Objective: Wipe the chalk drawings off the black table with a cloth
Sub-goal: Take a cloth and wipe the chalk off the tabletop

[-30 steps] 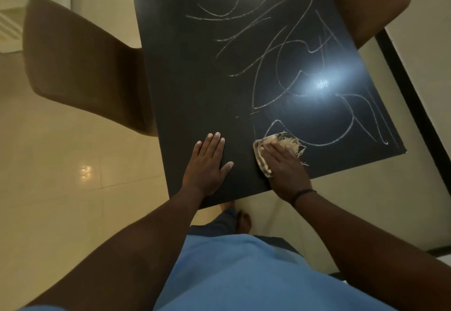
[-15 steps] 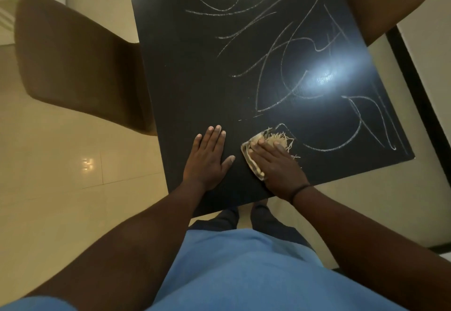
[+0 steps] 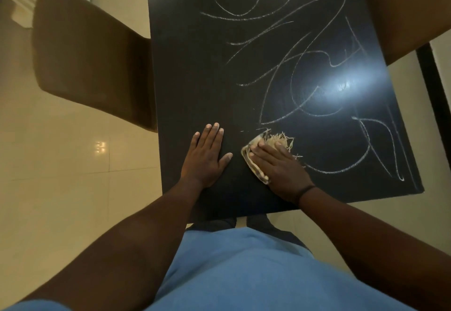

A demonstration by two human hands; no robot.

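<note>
Left hand (image 3: 205, 158) lies flat, fingers straight, on the black rectangular table (image 3: 195, 71); right hand (image 3: 278, 166), flat-fingered at lower centre, presses a frayed beige cloth (image 3: 273, 139).

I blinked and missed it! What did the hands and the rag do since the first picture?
The right hand slid the frayed beige cloth a little leftward, rubbing out the near-left loop of the white chalk lines. Its flat fingers press the cloth as before. The left hand stayed spread on the black table, and the other scribbles remain.
</note>
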